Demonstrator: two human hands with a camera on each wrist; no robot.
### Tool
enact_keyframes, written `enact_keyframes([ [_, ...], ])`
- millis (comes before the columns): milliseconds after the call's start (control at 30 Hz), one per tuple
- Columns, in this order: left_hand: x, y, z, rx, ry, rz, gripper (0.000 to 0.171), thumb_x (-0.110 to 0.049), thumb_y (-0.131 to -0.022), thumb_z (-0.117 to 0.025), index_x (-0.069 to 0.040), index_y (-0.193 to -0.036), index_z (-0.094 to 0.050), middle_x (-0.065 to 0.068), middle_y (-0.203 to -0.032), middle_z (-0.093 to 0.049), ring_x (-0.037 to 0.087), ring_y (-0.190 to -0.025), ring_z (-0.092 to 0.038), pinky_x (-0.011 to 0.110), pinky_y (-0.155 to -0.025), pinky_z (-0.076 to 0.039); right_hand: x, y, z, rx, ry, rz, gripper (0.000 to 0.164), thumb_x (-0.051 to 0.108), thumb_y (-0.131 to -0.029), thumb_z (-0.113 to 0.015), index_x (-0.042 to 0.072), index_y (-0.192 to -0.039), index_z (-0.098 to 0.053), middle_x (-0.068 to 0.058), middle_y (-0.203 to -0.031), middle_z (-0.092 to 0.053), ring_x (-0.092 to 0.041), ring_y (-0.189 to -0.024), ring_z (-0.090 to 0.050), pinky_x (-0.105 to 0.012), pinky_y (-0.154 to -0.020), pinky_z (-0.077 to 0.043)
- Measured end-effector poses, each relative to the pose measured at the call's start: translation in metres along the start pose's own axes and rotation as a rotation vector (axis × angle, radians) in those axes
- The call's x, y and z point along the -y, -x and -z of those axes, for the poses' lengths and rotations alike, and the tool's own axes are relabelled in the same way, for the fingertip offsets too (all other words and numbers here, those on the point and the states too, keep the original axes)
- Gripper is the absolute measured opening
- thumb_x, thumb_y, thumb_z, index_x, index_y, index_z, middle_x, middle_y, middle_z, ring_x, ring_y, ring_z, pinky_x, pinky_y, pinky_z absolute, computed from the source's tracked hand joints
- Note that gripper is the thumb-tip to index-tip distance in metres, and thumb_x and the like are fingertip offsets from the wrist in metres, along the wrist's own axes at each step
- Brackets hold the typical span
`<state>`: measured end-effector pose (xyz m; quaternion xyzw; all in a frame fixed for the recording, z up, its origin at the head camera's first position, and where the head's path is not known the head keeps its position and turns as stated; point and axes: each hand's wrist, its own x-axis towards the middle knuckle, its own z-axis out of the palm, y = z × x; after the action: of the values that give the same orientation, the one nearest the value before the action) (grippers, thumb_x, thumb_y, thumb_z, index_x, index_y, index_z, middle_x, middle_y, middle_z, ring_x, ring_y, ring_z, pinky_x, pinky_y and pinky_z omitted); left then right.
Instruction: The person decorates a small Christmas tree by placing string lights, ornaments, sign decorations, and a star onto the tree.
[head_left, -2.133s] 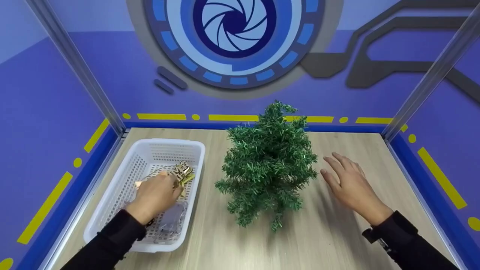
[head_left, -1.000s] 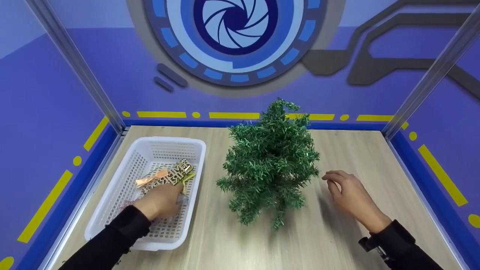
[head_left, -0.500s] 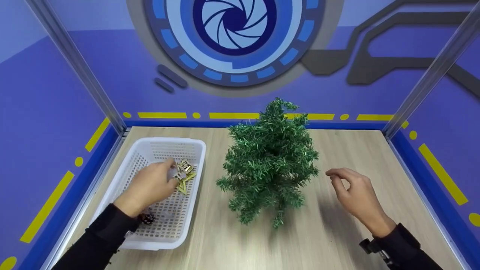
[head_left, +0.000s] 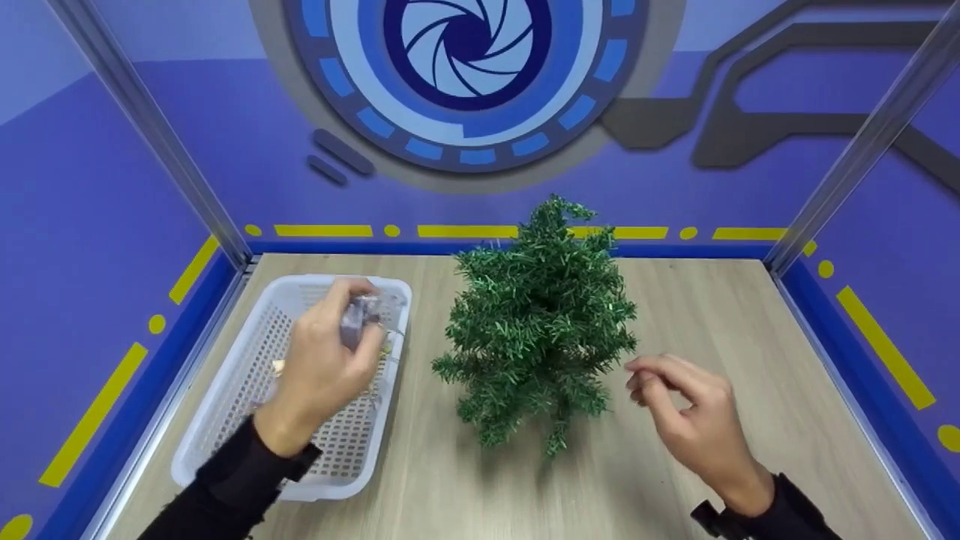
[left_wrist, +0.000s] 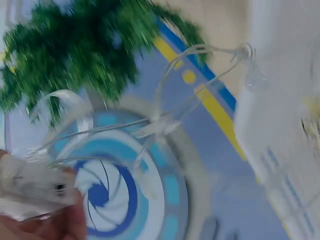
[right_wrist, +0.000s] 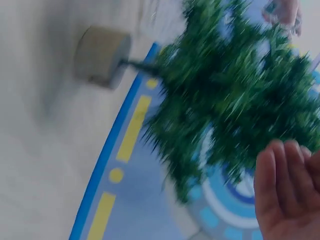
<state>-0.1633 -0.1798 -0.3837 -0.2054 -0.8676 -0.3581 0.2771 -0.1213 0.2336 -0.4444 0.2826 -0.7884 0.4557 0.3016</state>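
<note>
My left hand (head_left: 319,367) grips a small pale battery box (head_left: 352,322) above the far right part of the white basket (head_left: 178,457). In the left wrist view, clear wires (left_wrist: 115,125) of a string of fairy lights trail from the box across towards the basket. A small green artificial Christmas tree (head_left: 540,337) stands upright in the middle of the table. Just right of its branches is my right hand (head_left: 697,427), holding nothing, with fingers loosely bent and thumb near the forefinger. The right wrist view shows the tree's round wooden base (right_wrist: 97,57).
Inside the basket, a bit of a peach-coloured piece (head_left: 279,367) shows; the left hand hides most other contents. Blue printed panels (head_left: 360,206) enclose the wooden tabletop (head_left: 435,480) at the back and both sides, with metal posts (head_left: 202,187) at the corners.
My left hand has moved about inside the basket, then lifted up and right with the battery box and its wires. My right hand has bent its fingers and shifted slightly nearer the tree.
</note>
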Motion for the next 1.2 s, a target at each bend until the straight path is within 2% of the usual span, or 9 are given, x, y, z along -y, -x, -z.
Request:
enact_keyframes([
  [100,-0.013,0.013,-0.017,0.041,0.159,-0.002,0.03,0.006,-0.084,-0.058,-0.009,-0.111,-0.059,-0.001,-0.089,-0.066,0.002,-0.064,-0.061,0.017,-0.054,-0.054,0.015,0.006,-0.01,0.168,-0.135,0.111,0.039,-0.022,-0.079,-0.058,0.005,-0.104,-0.072,0.0,-0.08,-0.07,-0.005,-0.066,-0.064,-0.013,-0.062,-0.054],
  [200,-0.02,0.032,-0.037,0.1,0.264,0.074,0.03,0.008,-0.087,-0.055,-0.011,-0.111,-0.057,-0.002,-0.092,-0.065,0.003,-0.068,-0.063,0.019,-0.057,-0.056,0.026,0.013,-0.016,0.436,-0.184,0.182,0.041,-0.014,-0.084,-0.061,0.013,-0.115,-0.069,0.007,-0.09,-0.071,0.001,-0.076,-0.065,-0.011,-0.069,-0.054],
  [333,-0.021,0.058,-0.062,0.13,0.319,0.211,0.034,0.007,-0.089,-0.055,-0.013,-0.115,-0.055,-0.001,-0.092,-0.065,0.004,-0.066,-0.06,0.022,-0.056,-0.056,0.031,0.025,-0.018,0.769,-0.189,0.107,0.037,0.004,-0.098,-0.058,0.028,-0.125,-0.064,0.016,-0.104,-0.068,0.006,-0.088,-0.063,-0.008,-0.076,-0.051],
  [433,-0.017,0.072,-0.077,0.104,0.331,0.285,0.036,0.006,-0.089,-0.056,-0.014,-0.119,-0.054,0.001,-0.091,-0.065,0.005,-0.063,-0.06,0.023,-0.051,-0.054,0.027,0.034,-0.023,0.892,-0.182,0.007,0.032,0.014,-0.103,-0.054,0.036,-0.125,-0.062,0.019,-0.107,-0.067,0.007,-0.09,-0.062,-0.009,-0.077,-0.051],
  [700,-0.007,0.095,-0.111,0.003,0.543,0.465,0.035,0.005,-0.093,-0.056,-0.012,-0.124,-0.051,0.006,-0.102,-0.065,0.015,-0.082,-0.066,0.029,-0.07,-0.06,0.01,0.057,-0.05,1.064,-0.204,0.017,0.028,0.021,-0.106,-0.047,0.032,-0.127,-0.061,0.015,-0.11,-0.07,0.005,-0.098,-0.064,-0.014,-0.083,-0.052],
  [800,-0.005,0.104,-0.12,0.001,0.543,0.518,0.035,0.004,-0.094,-0.056,-0.013,-0.125,-0.051,0.006,-0.106,-0.065,0.02,-0.093,-0.067,0.028,-0.081,-0.059,0.007,0.061,-0.055,1.107,-0.2,-0.009,0.028,0.024,-0.107,-0.044,0.033,-0.128,-0.06,0.014,-0.113,-0.07,0.003,-0.103,-0.064,-0.017,-0.085,-0.053],
  [933,0.0,0.117,-0.13,0.073,0.453,0.545,0.037,0.003,-0.094,-0.056,-0.014,-0.126,-0.051,0.004,-0.112,-0.064,0.022,-0.1,-0.066,0.028,-0.087,-0.057,0.001,0.063,-0.06,1.126,-0.204,-0.075,0.029,0.027,-0.107,-0.043,0.029,-0.129,-0.062,0.007,-0.117,-0.071,0.0,-0.106,-0.065,-0.021,-0.086,-0.055],
  [1067,0.007,0.13,-0.14,0.223,0.252,0.459,0.042,0.002,-0.089,-0.057,-0.015,-0.128,-0.052,0.002,-0.117,-0.063,0.017,-0.107,-0.064,0.035,-0.096,-0.054,-0.004,0.068,-0.065,1.117,-0.185,-0.132,0.029,0.029,-0.107,-0.044,0.026,-0.128,-0.064,0.006,-0.117,-0.07,-0.001,-0.106,-0.065,-0.022,-0.087,-0.055],
  [1200,0.017,0.139,-0.147,0.39,0.026,0.293,0.047,-0.001,-0.086,-0.06,-0.01,-0.132,-0.053,0.004,-0.116,-0.062,0.02,-0.111,-0.061,0.041,-0.1,-0.052,-0.006,0.074,-0.077,0.975,-0.139,-0.12,0.026,0.026,-0.105,-0.049,0.024,-0.123,-0.067,0.007,-0.111,-0.073,0.001,-0.1,-0.067,-0.022,-0.084,-0.056],
])
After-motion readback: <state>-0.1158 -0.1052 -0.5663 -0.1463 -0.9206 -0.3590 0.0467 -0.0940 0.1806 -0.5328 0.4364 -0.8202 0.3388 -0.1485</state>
